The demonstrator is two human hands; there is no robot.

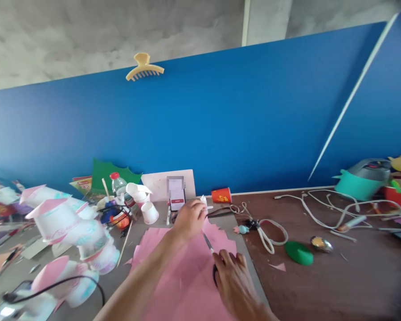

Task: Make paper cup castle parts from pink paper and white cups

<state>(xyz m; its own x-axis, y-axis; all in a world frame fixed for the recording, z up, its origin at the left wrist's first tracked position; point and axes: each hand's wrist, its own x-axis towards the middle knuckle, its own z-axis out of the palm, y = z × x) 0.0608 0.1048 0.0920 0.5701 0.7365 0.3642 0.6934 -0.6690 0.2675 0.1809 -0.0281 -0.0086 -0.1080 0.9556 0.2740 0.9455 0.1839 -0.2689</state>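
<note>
Right fingers grip scissors pointing toward left fingers, whose hold I cannot tell; slipping paper could mean a cut

pink sheets: matt paper | scissors: smooth metal blades | wall: rough concrete

Both bare hands forward, the left farther out than the right.
The left forearm slants up from the lower left to the left hand, back upward, its fingers bent and bunched toward the right. The right hand, lower and nearer the body, has its knuckles raised and fingers curled; the right wrist angles in from the lower right.
</note>
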